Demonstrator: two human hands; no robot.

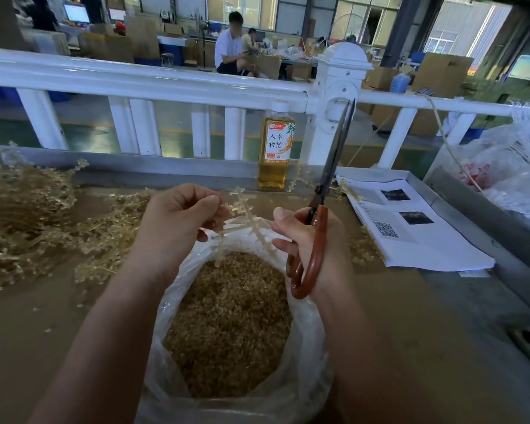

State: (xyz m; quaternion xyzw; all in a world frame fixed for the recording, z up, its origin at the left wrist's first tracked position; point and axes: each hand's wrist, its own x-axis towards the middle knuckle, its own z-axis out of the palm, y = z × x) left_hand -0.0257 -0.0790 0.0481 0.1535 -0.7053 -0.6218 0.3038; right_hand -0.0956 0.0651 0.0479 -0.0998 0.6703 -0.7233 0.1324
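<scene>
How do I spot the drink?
Find the long white fence rail across the back, then its thick white post. Just left of it stands a clear plastic bottle of amber drink, the only thing with a white cap and orange-and-white label.

Bare brown surface [37, 338] lies open on both sides of the clear plastic bag of tan bits [311, 332], which fills the near middle. A heap of tan branched plastic sprigs [22, 215] blocks the far left, and a stack of white printed sheets [416, 237] blocks the right. A bottle of amber drink [274, 148] and a white railing [135, 84] close the far edge.
</scene>
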